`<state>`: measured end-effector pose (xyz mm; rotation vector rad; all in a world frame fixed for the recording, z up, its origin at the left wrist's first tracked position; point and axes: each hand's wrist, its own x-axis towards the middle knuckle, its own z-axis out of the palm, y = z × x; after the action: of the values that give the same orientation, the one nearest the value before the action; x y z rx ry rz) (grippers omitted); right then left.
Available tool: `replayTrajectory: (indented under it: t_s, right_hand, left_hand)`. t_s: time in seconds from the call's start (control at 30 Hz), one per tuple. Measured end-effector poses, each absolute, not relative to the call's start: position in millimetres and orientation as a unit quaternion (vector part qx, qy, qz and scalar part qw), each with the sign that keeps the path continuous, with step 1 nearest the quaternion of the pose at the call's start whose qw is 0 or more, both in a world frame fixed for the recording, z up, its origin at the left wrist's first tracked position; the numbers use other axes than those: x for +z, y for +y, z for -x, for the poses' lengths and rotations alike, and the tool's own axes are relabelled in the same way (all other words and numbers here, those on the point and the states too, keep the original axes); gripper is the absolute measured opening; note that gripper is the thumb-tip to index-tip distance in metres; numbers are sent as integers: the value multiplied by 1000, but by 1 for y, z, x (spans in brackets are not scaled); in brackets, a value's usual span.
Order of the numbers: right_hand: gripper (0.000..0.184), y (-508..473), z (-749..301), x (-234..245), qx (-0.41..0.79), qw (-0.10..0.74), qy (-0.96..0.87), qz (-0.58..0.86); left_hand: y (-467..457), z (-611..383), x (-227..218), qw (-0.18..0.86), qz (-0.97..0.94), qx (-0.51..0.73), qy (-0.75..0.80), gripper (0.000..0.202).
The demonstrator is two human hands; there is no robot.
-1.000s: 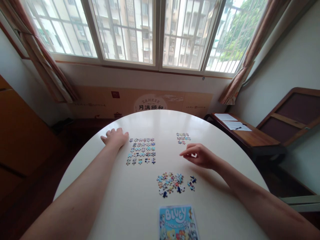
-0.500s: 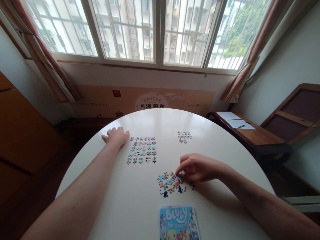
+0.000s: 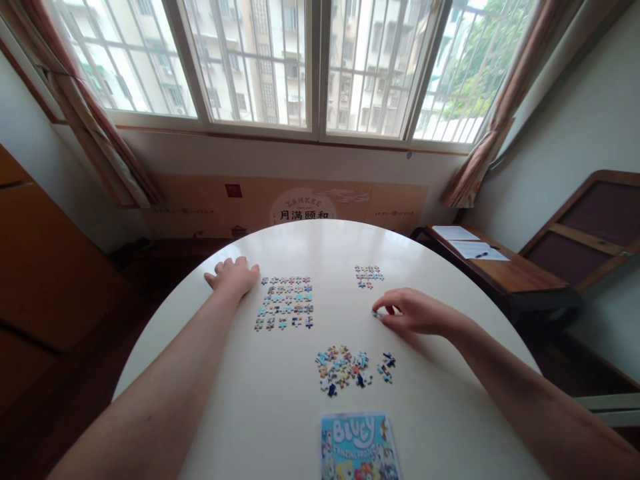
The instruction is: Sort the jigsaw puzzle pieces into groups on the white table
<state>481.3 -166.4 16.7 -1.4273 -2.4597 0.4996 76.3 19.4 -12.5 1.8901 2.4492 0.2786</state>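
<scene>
Nearest: one Bluey picture card (image 3: 357, 443), face up, cut off by the frame's lower edge, on a round white table (image 3: 250, 400). Next: one loose heap of jigsaw pieces (image 3: 342, 365), overlapping; near it, to the right, a small cluster of strays (image 3: 386, 369). Beyond these: one right hand (image 3: 414, 312), thumb and fingers in a narrow pinch on a single puzzle piece (image 3: 377, 314); whether the piece touches the tabletop cannot be told. Left of it: one large block of pieces (image 3: 283, 310), five rows. One left hand (image 3: 231, 275), palm down, fingers spread, no piece seen in it, just beside that block's far left corner. Farther right: one smaller block (image 3: 369, 276), nearest row short. Step in hand, by judgement: placing a single piece into rows, likely the smaller block. Next move, by judgement: calls for alignment with the short row and a gentle, flat release, neighbours undisturbed. Beyond the table: papers (image 3: 477, 251) on a wooden side table (image 3: 527, 273); farthest, one barred window (image 3: 319, 73).
</scene>
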Motion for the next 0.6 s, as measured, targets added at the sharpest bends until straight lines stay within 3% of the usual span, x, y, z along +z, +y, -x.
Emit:
replayTrajectory:
  t_s: [0.23,0.43,0.6]
  right_hand:
    - [29,-145,-507,-4,61,167,-765,619]
    - [23,-145,-516,-2,80,179,-790,580]
    - [30,-143,-517,-7,82,175,-791,580]
  left_hand:
    - [20,-76,-14,10,-608,100,788,56]
    - [21,-76,-14,12,-611,100,785,57]
    - [23,-75,-14,14,-611,97,786,57]
